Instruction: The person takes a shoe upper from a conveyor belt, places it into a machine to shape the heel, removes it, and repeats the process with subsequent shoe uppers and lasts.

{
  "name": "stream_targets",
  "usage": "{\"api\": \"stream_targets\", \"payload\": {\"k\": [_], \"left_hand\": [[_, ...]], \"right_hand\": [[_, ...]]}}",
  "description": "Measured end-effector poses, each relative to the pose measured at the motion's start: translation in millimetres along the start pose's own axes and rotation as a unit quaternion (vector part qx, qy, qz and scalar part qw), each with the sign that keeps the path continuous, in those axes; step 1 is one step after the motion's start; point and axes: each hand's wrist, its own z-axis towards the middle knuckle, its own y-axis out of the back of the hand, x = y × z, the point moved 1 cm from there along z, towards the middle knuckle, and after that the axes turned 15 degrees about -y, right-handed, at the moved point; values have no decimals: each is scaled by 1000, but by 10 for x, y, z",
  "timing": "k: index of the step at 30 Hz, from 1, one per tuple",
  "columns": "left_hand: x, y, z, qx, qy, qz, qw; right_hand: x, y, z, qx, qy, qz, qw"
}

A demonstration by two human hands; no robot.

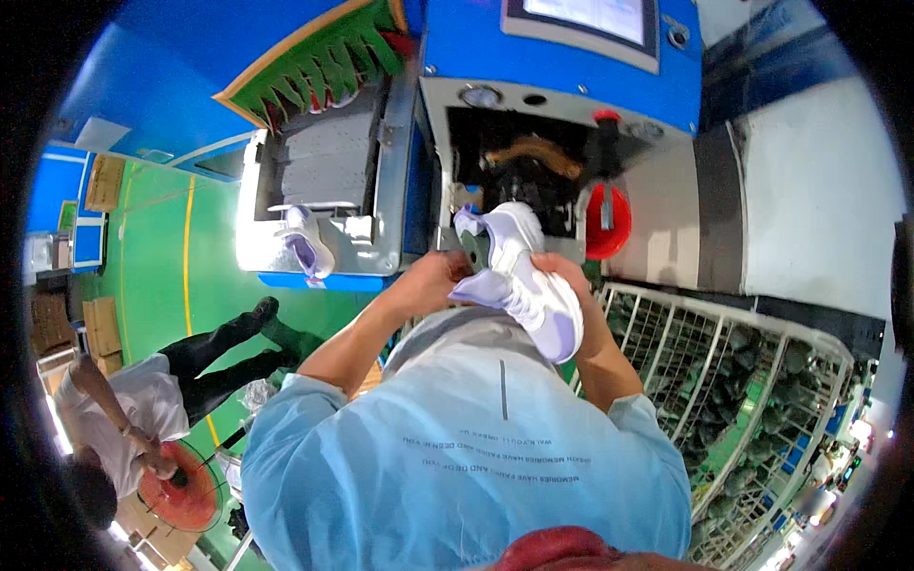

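A white and lavender sneaker (543,309) is held in front of my body, its toe pointing down and to the right. My right hand (564,276) is closed around its side. A second white and lavender sneaker (514,228) is just beyond it, at the front of the blue machine's dark opening (533,171). My left hand (443,276) has its fingers curled beside the collars of the two shoes; what it grips is hidden. Another lavender and white shoe (307,246) rests on the metal end of the conveyor (357,255) to the left.
Green strips (314,71) hang over the conveyor's far end. A red bucket (609,224) is beside the machine, under a screen (595,14). At right, a white wire rack (705,381) holds many dark shoe-shaped pieces. A co-worker (143,400) at lower left is by a round red fan (181,490).
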Motion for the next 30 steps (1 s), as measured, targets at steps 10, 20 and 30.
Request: {"api": "stream_targets", "payload": {"k": [10,20,30], "left_hand": [[-33,-807,-191,-60,39,-333,940],[76,-802,405,-218,19,-217,951],[402,-702,341,-139,-14,-327,935]], "right_hand": [[29,1072,-411,-34,210,-201,956],[13,1002,-6,-75,178,-239,952],[381,539,262,-246,345,-201,883]]}}
